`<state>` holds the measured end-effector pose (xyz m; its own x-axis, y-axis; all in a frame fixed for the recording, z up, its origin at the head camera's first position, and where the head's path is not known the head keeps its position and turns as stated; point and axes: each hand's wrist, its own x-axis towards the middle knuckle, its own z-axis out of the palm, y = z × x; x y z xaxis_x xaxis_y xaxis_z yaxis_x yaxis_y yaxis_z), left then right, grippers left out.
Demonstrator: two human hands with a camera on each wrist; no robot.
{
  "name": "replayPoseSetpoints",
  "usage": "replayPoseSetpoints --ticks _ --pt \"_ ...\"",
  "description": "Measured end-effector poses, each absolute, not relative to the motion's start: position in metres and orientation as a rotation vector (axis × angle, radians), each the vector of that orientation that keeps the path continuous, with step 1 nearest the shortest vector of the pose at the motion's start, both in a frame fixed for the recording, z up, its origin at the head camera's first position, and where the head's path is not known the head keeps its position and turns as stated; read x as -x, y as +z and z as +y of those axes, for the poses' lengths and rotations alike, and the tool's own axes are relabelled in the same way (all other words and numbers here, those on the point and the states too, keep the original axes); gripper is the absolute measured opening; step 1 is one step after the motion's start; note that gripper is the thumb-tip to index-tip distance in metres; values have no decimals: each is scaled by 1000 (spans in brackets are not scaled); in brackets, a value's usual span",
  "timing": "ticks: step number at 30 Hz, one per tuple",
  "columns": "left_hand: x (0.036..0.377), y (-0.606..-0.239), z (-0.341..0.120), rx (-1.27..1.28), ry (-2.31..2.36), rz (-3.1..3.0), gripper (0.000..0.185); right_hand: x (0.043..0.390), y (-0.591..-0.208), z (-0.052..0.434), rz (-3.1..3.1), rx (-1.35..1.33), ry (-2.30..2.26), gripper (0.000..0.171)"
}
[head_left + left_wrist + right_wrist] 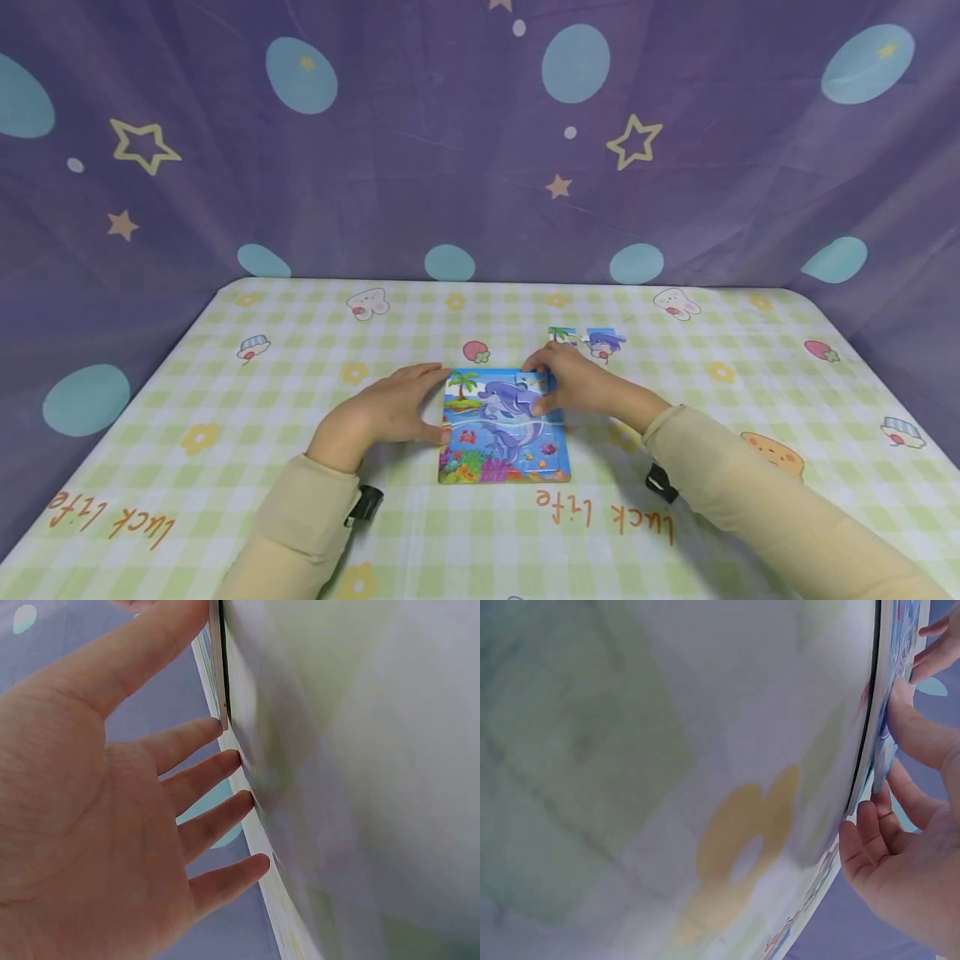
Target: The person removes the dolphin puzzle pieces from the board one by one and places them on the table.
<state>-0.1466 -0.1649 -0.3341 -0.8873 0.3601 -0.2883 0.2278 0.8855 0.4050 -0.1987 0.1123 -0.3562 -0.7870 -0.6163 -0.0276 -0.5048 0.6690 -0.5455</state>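
A dolphin jigsaw board (501, 442) lies flat on the checked tablecloth in the head view. My left hand (438, 402) rests beside its left edge, fingers straight; in the left wrist view the left hand (210, 675) is spread, with its thumb against the board's edge (218, 667). My right hand (534, 385) is over the board's top right corner and pinches a blue puzzle piece (883, 761) between thumb and curled fingers, as the right wrist view shows for the right hand (881, 769). The piece sits tilted at the board's rim (900, 645).
Two loose puzzle pieces (562, 335) (604, 342) lie just beyond the right hand. The green checked tablecloth (300, 467) covers the table. A purple star-patterned curtain (420, 167) hangs behind and at both sides.
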Motion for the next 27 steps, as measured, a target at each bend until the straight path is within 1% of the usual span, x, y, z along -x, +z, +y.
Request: replayPoseSetpoints --ticks 6,15,18,27 --pt "147 -334 -165 -436 516 2695 93 200 -357 114 2674 921 -836 49" --pt "146 -333 -166 -441 528 2693 93 203 -358 119 2680 885 -996 26" --pt "146 -333 -166 -444 527 2692 93 204 -357 121 2676 895 -1033 21" --pt "146 -333 -165 -439 517 2692 93 205 -352 131 2703 884 -1078 20"
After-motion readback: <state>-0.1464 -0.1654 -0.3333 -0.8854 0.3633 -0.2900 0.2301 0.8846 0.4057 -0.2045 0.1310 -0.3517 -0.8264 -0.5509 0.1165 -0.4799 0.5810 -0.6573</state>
